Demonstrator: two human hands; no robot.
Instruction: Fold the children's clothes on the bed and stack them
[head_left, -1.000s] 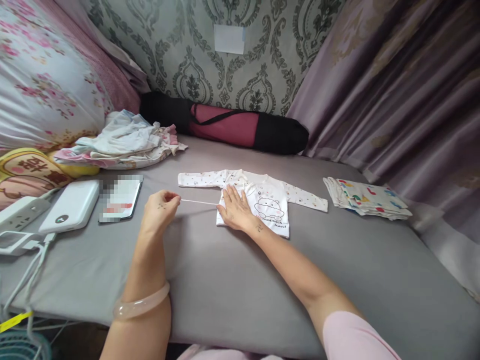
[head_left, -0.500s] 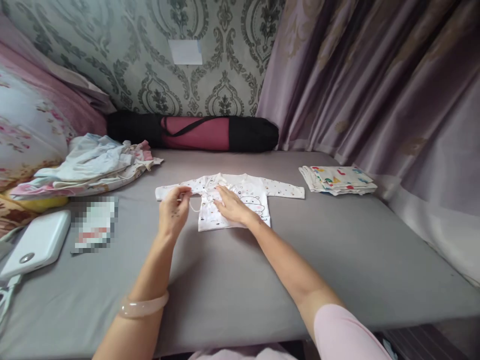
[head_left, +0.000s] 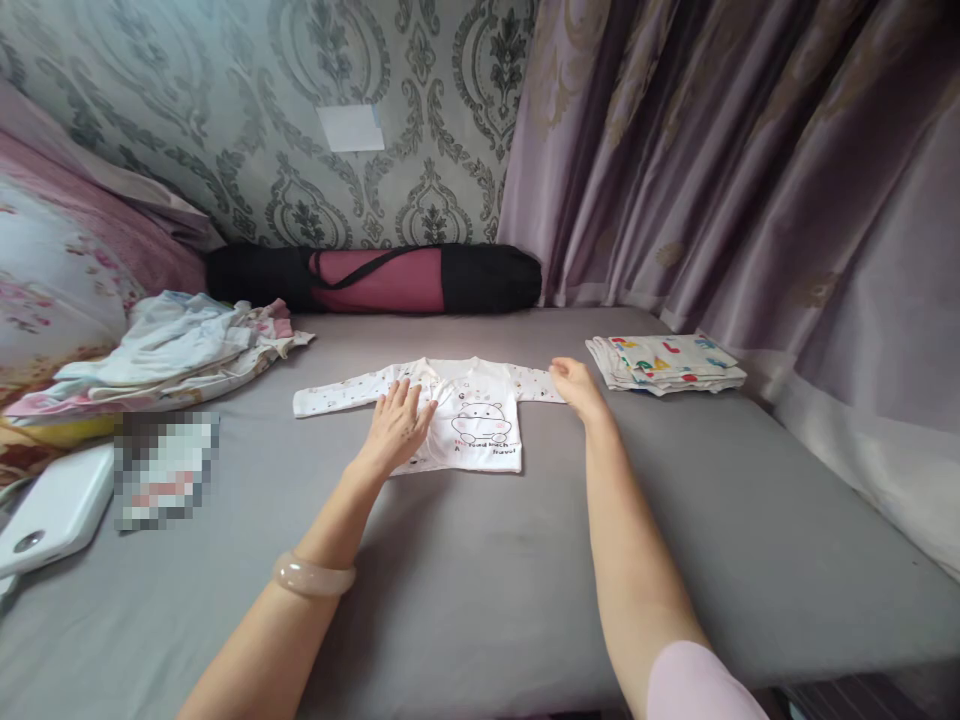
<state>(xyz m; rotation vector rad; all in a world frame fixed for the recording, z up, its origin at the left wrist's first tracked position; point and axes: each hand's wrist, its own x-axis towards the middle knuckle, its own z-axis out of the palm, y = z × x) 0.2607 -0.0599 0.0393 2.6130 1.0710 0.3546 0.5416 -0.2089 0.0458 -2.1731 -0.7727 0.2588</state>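
A small white baby shirt (head_left: 480, 400) lies spread on the grey sheet, with a cartoon hippo and lettering on its front and tiny prints on the sleeves. My left hand (head_left: 397, 425) rests flat on the left part of its body, fingers stretched out, holding nothing. At the right sleeve, my right hand (head_left: 577, 385) has its fingers curled over the cuff end, which the hand hides. The left sleeve reaches straight out to the side. No loose tie string shows now.
Folded printed cloths (head_left: 667, 362) are stacked at right. A heap of baby clothes (head_left: 172, 345) lies at left, near a white power bank (head_left: 60, 510) and a blurred-out packet (head_left: 169, 475). Along the wall lies a black and maroon long bag (head_left: 375, 278); curtains (head_left: 637, 150) hang at right.
My left hand has let go of the white tie string and moved onto the shirt. My right hand has left the shirt's front for the right sleeve's end. The view has swung right.
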